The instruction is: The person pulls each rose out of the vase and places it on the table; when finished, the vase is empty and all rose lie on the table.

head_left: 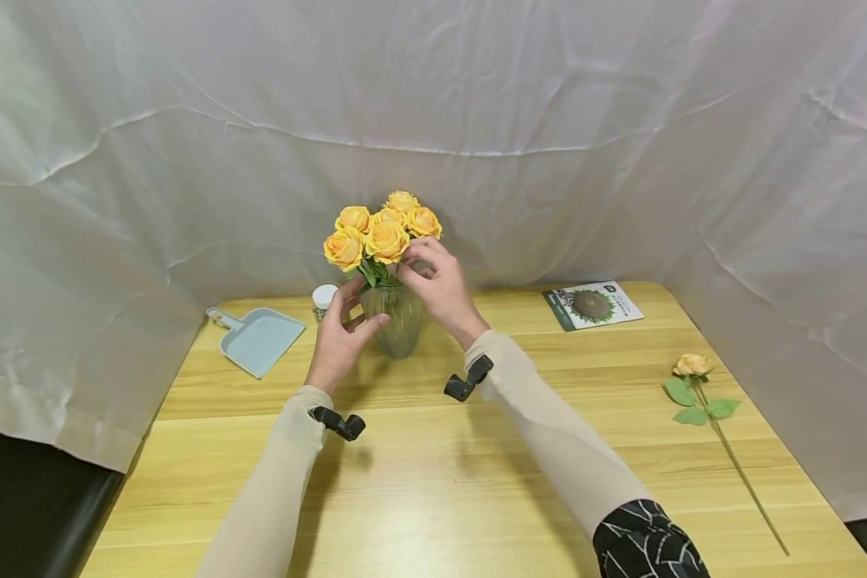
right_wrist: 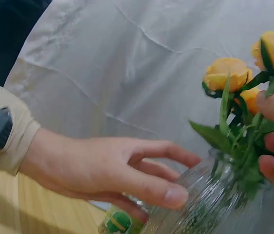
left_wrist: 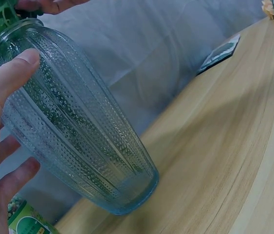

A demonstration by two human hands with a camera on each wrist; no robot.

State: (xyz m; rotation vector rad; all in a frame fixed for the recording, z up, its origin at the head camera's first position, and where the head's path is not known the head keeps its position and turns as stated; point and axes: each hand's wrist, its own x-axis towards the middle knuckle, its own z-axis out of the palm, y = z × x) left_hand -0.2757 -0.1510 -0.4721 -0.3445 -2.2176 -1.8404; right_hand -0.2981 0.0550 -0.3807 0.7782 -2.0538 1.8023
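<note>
The left hand (head_left: 341, 333), fingers loosely spread, rests at the side of the vase (head_left: 399, 325) on the table (head_left: 419, 474), while the right hand (head_left: 439, 282) bends its fingers among the vase's roses (head_left: 387, 242), any grip unclear.

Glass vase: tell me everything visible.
The clear, ribbed, glass-looking vase has bands of raised dots, a rounded rim and a body tapering to its base. It stands upright near the back of the yellowish wood-grain table, holding yellow-orange roses. The person's left hand curves beside it, thumb across its upper side; whether it touches is unclear.
</note>
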